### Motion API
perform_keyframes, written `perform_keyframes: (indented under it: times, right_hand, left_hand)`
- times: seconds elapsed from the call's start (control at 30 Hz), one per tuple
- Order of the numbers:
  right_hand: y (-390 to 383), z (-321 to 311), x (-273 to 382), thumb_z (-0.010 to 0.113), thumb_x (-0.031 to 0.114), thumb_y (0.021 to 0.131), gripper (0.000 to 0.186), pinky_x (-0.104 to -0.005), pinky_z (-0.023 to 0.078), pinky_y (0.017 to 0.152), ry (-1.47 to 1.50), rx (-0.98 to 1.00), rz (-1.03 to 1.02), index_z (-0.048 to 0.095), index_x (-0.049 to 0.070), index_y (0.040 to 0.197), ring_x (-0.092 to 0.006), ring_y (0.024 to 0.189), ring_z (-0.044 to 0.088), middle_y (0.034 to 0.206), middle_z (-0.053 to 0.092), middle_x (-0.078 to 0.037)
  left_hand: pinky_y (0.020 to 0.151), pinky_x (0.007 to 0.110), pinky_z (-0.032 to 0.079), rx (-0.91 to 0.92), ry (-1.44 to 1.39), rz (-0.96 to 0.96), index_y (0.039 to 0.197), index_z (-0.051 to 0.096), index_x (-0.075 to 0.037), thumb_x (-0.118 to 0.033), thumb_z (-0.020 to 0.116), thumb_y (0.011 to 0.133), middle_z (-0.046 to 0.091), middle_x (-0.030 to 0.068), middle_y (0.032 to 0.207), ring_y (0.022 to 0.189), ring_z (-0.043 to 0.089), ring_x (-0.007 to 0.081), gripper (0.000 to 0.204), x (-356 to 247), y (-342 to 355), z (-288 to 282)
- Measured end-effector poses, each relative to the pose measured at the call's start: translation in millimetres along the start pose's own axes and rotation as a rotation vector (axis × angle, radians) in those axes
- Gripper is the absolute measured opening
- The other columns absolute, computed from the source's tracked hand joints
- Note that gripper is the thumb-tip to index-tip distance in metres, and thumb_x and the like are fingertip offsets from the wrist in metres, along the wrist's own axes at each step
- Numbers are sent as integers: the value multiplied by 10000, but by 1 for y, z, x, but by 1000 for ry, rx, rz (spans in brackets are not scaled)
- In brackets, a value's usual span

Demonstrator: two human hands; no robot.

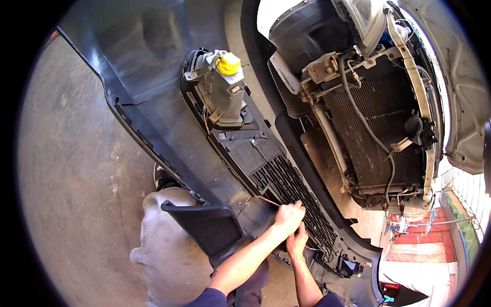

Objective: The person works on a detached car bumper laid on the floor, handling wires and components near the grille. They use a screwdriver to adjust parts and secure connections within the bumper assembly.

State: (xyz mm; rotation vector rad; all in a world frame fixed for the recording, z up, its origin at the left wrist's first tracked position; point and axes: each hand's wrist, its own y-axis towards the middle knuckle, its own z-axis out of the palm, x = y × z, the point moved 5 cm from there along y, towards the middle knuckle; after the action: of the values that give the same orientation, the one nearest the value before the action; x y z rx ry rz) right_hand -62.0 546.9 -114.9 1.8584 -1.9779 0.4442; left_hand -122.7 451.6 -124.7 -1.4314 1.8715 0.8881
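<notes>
A black car bumper cover (204,169) lies with its inner side up, a slatted grille (286,179) set in its middle. My left hand (290,216) is closed over the near edge of the grille. A thin reddish wire (268,201) runs from its fingers out to the left. Just below it, my right hand (296,243) has its fingers curled, partly hidden under the left hand. A thin pale wire (310,249) shows beside it. What the right fingers hold does not show.
A grey housing with a yellow cap (228,63) is fixed on the bumper's far part. At right stands the car's front with its radiator (373,123) bare, under a raised hood (465,77). A pale, rounded covered shape (174,250) is at lower left, above concrete floor (76,169).
</notes>
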Motion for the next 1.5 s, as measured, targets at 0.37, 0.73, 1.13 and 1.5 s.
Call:
perform_keyframes:
  times: [0.37,0.73,1.13,1.5]
  right_hand:
    - [-3,0,-1,546,132,906,169,-434,489,695,13,-17,74,561,19,1031,-435,813,629,857,634,-261]
    - [2,1,-22,661,174,837,180,-412,475,570,148,-232,161,590,13,801,-371,620,621,668,614,-195]
    - [21,-30,-17,665,295,824,239,-441,497,680,68,-64,261,644,59,795,-368,722,651,698,660,-162]
    - [22,-31,-28,668,289,823,236,-423,494,658,194,-30,206,606,62,825,-347,698,651,658,648,-138]
  left_hand:
    - [624,374,541,34,-24,6,805,629,-40,-109,604,701,629,132,933,786,674,261,127,-1,2,-4]
    - [624,418,507,-90,-82,136,860,629,-72,-52,597,754,572,108,846,761,625,331,113,11,-10,-11]
    - [705,379,490,-353,-211,36,958,629,-25,-5,582,839,599,130,959,831,619,327,129,-1,-36,-30]
    - [699,338,546,-175,-1316,-831,1173,480,81,-252,596,930,621,230,1080,852,665,289,428,47,-61,5]
